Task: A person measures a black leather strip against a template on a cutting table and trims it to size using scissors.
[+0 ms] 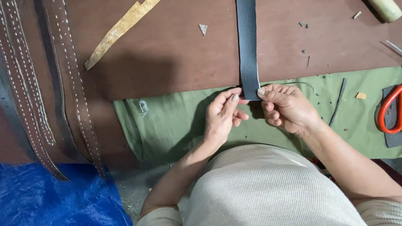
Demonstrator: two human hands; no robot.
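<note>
Two bare hands meet at the near end of a dark grey leather strip (248,46) that runs straight away across a brown leather sheet (176,54) to the far edge of the view. The left hand (222,115), wrist bent up and palm turned inward, pinches the strip's near-left corner between thumb and forefinger — its grip closed on the leather. The right hand (285,108) mirrors it, knuckles up, fingers curled under, thumb tip pressed on the near-right corner, likewise gripping the strip. Both forearms angle in from the near side, elbows spread wide over a cream ribbed top.

The strip's end lies just where the brown sheet gives way to a green cloth (167,125) covering the desk. Stitched brown straps (50,96) hang at far left, above a blue tarpaulin (46,194); orange-handled scissors (388,109) rest at the right edge.
</note>
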